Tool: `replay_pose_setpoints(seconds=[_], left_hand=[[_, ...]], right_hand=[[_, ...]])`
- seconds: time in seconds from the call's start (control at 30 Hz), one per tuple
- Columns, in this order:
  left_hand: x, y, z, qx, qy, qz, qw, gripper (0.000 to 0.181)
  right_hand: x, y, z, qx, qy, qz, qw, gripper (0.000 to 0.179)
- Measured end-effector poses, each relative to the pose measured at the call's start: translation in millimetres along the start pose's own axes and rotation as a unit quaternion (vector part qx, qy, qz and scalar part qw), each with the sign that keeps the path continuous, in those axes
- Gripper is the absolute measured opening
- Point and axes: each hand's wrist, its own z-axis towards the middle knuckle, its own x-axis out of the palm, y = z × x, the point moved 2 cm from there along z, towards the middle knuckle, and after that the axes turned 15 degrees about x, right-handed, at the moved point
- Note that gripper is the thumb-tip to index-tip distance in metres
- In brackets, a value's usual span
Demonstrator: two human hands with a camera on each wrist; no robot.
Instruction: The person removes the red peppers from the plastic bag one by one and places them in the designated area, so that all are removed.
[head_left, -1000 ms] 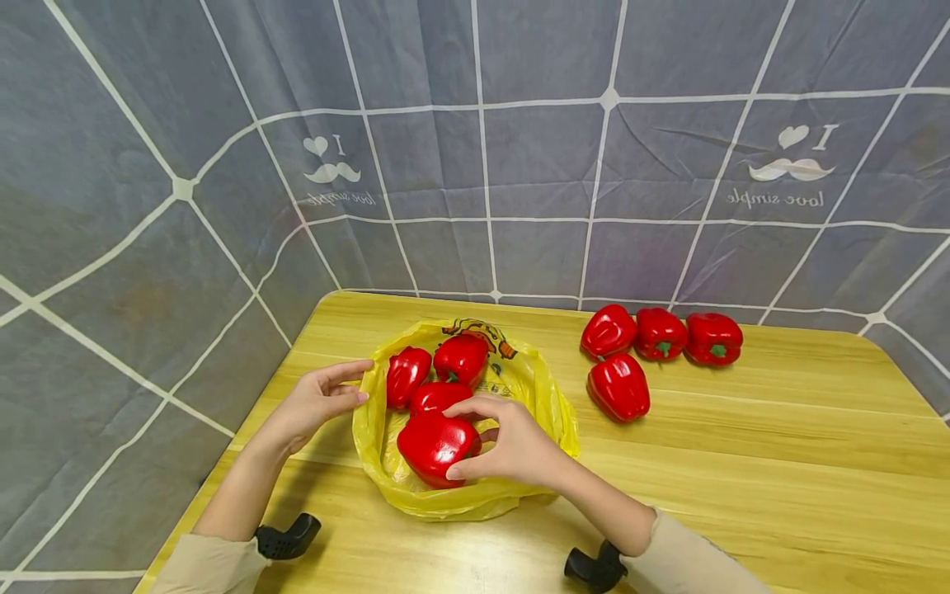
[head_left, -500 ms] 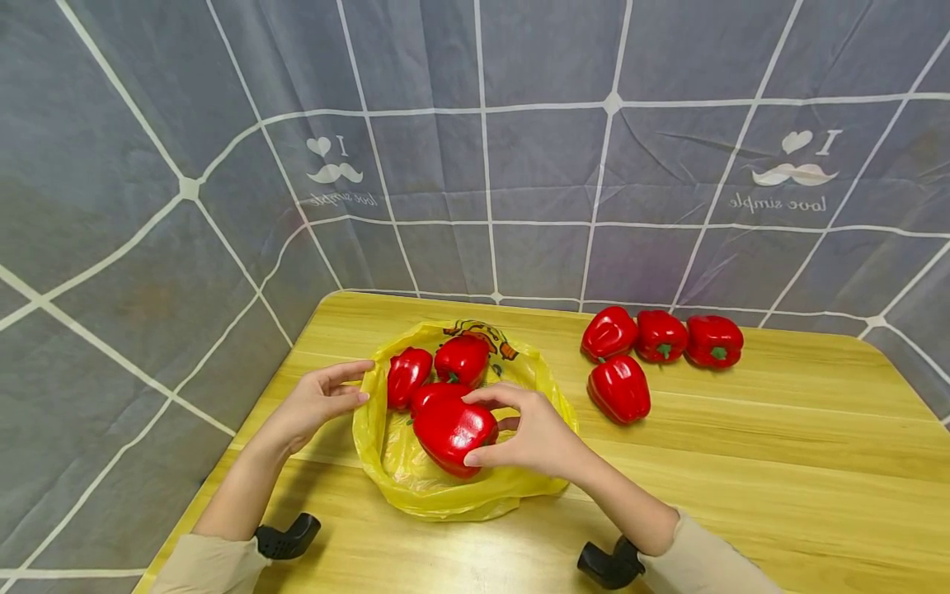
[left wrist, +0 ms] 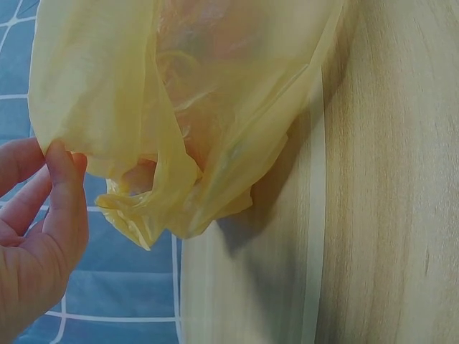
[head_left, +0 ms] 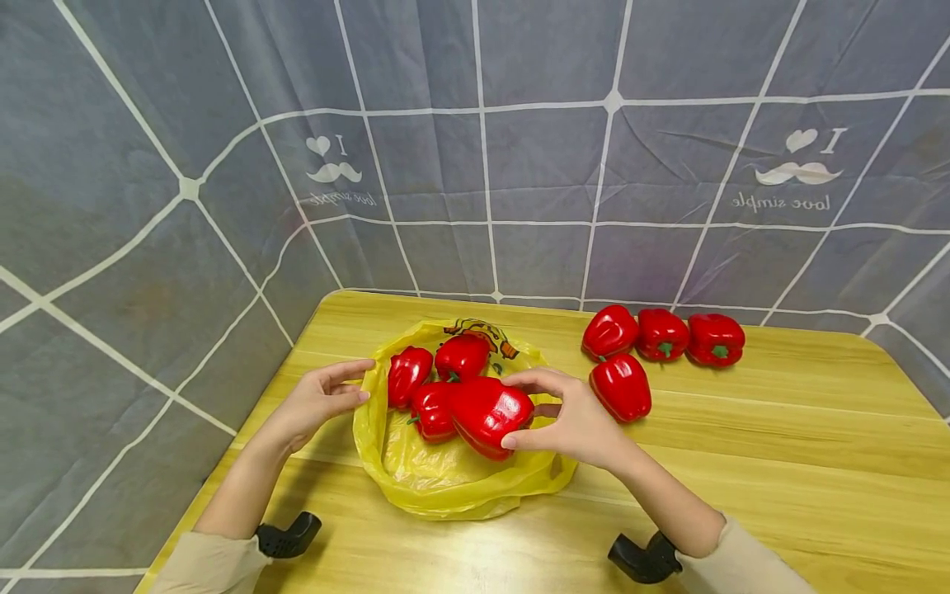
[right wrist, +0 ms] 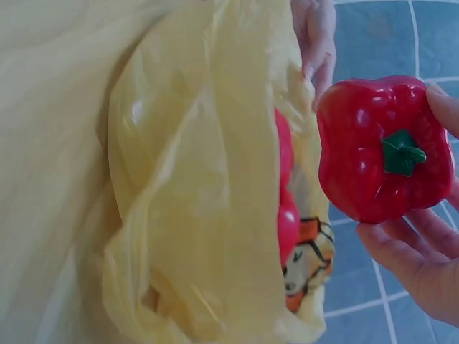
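My right hand (head_left: 575, 417) grips a shiny red bell pepper (head_left: 488, 414) between thumb and fingers. In the right wrist view that bell pepper (right wrist: 387, 154) is lifted beyond the rim of the yellow plastic bag (right wrist: 186, 186), its green stem showing. My left hand (head_left: 315, 404) pinches the bag's left rim; in the left wrist view its thumb and finger meet on the film (left wrist: 93, 122). Inside the open bag (head_left: 423, 502) lie three more red peppers: one at left (head_left: 407, 375), one at the back (head_left: 462, 356), and one (head_left: 433, 412) partly covered by the held pepper.
To the right of the bag several red peppers lie on the wooden table (head_left: 779, 462): a row at the back (head_left: 662, 334) and one (head_left: 622, 388) in front. A grey checked curtain (head_left: 542, 165) hangs behind and at left. A black wrist mount (head_left: 289, 536) sits on each forearm.
My right hand has moved to the right and slightly up with the bell pepper, uncovering more of the pepper beneath. My left hand has stayed at the bag's rim.
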Motion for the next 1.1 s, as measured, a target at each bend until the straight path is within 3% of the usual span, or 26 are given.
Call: replay_pose_setpoints(seconds=[0.6, 1.1], left_hand=[[0.5, 1.7, 1.6, 0.007, 0.001, -0.001, 1.0000, 0.052], [-0.3, 2.4, 1.3, 0.004, 0.002, -0.001, 1.0000, 0.052]], right_hand=[[-43, -5, -14.7, -0.016, -0.055, 0.016, 0.9982, 0.053], [-72, -13, -28.1, 0.031, -0.088, 0.005, 0.9957, 0.054]])
